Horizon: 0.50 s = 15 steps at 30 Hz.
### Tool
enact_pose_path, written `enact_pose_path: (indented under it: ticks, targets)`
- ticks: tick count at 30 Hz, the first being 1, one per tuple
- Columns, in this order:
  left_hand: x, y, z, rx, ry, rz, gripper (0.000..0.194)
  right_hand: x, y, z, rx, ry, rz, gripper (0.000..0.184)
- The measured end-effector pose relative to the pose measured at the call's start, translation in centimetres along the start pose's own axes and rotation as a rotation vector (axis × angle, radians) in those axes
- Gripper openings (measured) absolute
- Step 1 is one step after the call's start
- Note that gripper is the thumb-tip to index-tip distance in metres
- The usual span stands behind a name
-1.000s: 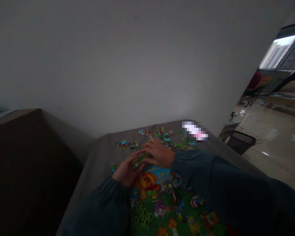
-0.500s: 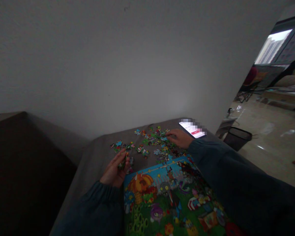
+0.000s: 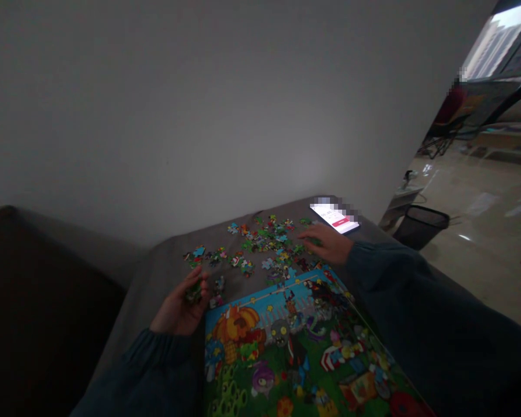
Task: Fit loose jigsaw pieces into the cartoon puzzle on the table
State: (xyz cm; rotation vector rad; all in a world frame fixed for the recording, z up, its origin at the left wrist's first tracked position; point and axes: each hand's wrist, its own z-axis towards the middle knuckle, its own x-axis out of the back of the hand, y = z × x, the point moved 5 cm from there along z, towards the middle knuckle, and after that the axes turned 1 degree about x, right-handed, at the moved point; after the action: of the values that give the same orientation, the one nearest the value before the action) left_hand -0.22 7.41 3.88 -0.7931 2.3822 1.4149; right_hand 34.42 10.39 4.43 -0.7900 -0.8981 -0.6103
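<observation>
My left hand (image 3: 182, 304) is curled, palm up, around a few jigsaw pieces (image 3: 194, 293) at the left of the picture board. Over the right edge of the loose jigsaw pieces (image 3: 267, 237) is my right hand (image 3: 327, 243), its fingers stretched out and slightly apart. A green piece shows by its fingertips; whether they touch it I cannot tell. In front of me lies the picture board (image 3: 282, 347), printed with a pumpkin, a grey zombie and plants. Pieces are scattered along its far edge.
A phone (image 3: 335, 217) with a lit screen lies at the table's far right. The cloth-covered table (image 3: 151, 289) meets a plain wall (image 3: 243, 116). A dark box-like shape (image 3: 35, 313) stands at left, and a dark bin (image 3: 423, 226) stands on the floor at right.
My right hand has drawn back rightward from the pile, and its fingers have spread a little. My left hand keeps its pieces and has shifted slightly left. The whole view has turned a little.
</observation>
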Motion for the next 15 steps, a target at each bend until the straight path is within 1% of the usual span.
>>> enact_pose_path:
  ticks: [2, 5, 8, 11, 15]
  targets:
    - [0.0, 0.2, 0.0, 0.003, -0.046, -0.007, 0.026, -0.9, 0.1, -0.2, 0.033, -0.060, -0.005, 0.035]
    - [-0.1, 0.3, 0.0, 0.008, -0.121, -0.023, 0.027, -2.2, -0.6, -0.6, 0.062, -0.153, -0.046, 0.043]
    - [-0.1, 0.3, 0.1, 0.005, -0.134, -0.021, 0.026, -3.1, -1.6, -1.1, 0.023, -0.288, -0.125, 0.045]
    - [-0.2, 0.3, 0.1, 0.003, -0.104, -0.007, 0.024, -3.1, -2.1, -1.6, -0.047, -0.395, -0.166, 0.046]
    - [-0.6, 0.2, -0.1, 0.007, -0.094, 0.026, 0.024, -2.2, -1.6, -1.8, -0.135, -0.454, -0.234, 0.049]
